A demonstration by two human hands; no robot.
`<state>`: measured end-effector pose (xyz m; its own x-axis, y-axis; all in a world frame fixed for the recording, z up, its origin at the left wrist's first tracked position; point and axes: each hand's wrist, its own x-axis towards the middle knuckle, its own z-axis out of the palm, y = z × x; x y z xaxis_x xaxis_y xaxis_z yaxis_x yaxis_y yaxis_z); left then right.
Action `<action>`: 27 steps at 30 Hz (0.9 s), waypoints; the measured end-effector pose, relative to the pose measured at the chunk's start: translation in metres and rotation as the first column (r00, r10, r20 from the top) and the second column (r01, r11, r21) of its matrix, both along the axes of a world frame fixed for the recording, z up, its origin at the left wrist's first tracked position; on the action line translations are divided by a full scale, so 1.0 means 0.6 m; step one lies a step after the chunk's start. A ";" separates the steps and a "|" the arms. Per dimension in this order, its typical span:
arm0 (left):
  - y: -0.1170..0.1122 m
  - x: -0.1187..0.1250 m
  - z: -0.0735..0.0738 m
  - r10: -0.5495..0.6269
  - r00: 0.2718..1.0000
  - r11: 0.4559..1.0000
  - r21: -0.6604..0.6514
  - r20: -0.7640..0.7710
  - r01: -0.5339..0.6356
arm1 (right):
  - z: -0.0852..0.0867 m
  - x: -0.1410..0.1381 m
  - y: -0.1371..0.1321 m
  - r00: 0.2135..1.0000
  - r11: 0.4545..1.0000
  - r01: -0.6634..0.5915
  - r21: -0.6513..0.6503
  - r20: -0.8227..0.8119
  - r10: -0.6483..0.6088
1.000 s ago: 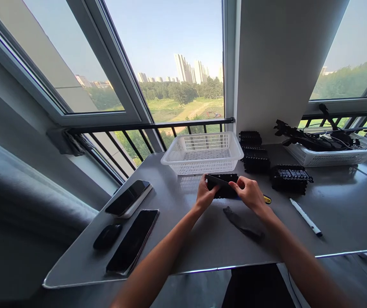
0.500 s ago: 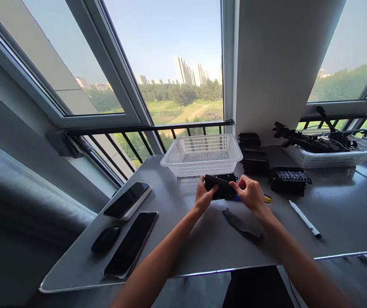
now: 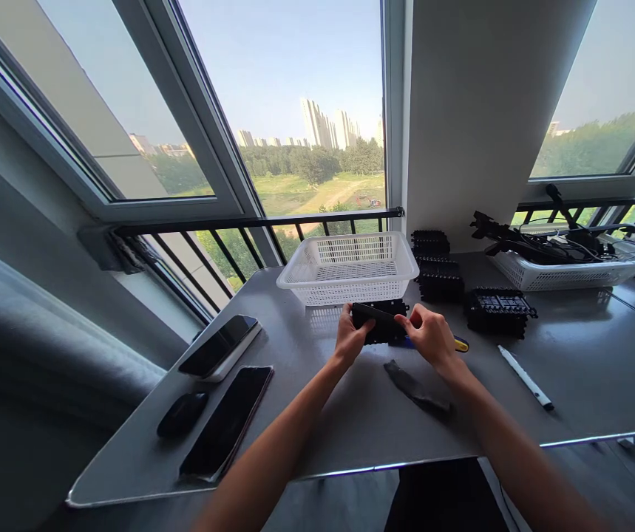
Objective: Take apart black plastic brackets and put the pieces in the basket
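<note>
"Black, flat and narrow: what is that at the centre?"

"A black strip point(image 3: 377, 315), slanting down rightward across a black studded block point(image 3: 381, 337); take it as the middle of the clock"

"And the fingers?"

"Left hand point(image 3: 351, 336): thumb on the near face, the rest behind, clamped on the strip's left end. Right hand point(image 3: 431, 334): thumb and forefinger pinched together on its right end. Whether the block rests on the table point(image 3: 344, 440), I cannot tell"

"What lies round about?"

"Near, towards eleven, a white basket point(image 3: 349, 293); at two, dark stacked blocks point(image 3: 440, 284); at three, a ridged block point(image 3: 497, 313); near four, a white pen point(image 3: 526, 378), well apart. Between three and four a yellow-ended tool point(image 3: 462, 345) pokes out past the right hand, partly hidden"

"And lower down?"

"Dark grey cloth point(image 3: 418, 390) at five, lying on the table. Towards eight, a phone point(image 3: 228, 421) face up, with a black rounded thing point(image 3: 182, 415) just beyond; close to nine, a second phone point(image 3: 218, 346) on a white slab point(image 3: 235, 355)"
</note>
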<state>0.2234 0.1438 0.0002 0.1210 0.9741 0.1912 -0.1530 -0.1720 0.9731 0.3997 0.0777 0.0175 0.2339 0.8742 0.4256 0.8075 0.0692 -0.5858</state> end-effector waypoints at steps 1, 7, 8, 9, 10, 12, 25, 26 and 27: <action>0.000 0.000 0.001 0.008 1.000 1.000 -0.002 0.006 -0.008 | -0.001 0.001 0.001 1.000 1.000 0.008 0.004 0.000 -0.008; 0.006 -0.005 0.003 0.059 0.998 0.998 -0.016 0.018 -0.058 | -0.002 0.028 0.008 0.992 0.991 0.118 0.059 -0.055 -0.115; 0.006 -0.005 0.002 0.053 0.998 0.998 -0.017 0.013 -0.053 | -0.003 0.026 0.008 0.993 0.993 0.103 0.063 -0.057 -0.100; 0.005 -0.004 0.002 0.044 0.999 0.999 -0.019 0.005 -0.044 | -0.004 0.022 0.008 0.996 0.995 0.077 0.064 -0.053 -0.074; 0.004 -0.004 0.001 0.032 0.999 0.999 -0.019 -0.003 -0.032 | -0.006 0.017 0.007 0.998 0.997 0.051 0.061 -0.045 -0.048; 0.002 -0.003 0.001 0.018 1.000 1.000 -0.014 -0.011 -0.018 | -0.009 0.009 0.007 0.999 0.999 0.021 0.049 -0.028 -0.020; 0.006 -0.006 -0.003 0.051 0.999 0.998 -0.023 0.001 -0.051 | -0.011 0.013 0.011 0.998 0.998 0.038 0.045 -0.053 -0.036; 0.007 -0.006 -0.003 0.052 0.999 0.998 -0.020 0.007 -0.051 | -0.011 0.015 0.011 0.997 0.998 0.052 0.045 -0.056 -0.049; 0.008 -0.007 -0.004 0.055 0.998 0.998 -0.014 0.014 -0.054 | -0.010 0.017 0.011 0.996 0.996 0.072 0.048 -0.064 -0.069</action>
<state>0.2195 0.1485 -0.0020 0.0650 0.9817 0.1791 -0.1582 -0.1670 0.9732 0.4102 0.0841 0.0115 0.3217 0.8323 0.4514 0.7732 0.0442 -0.6326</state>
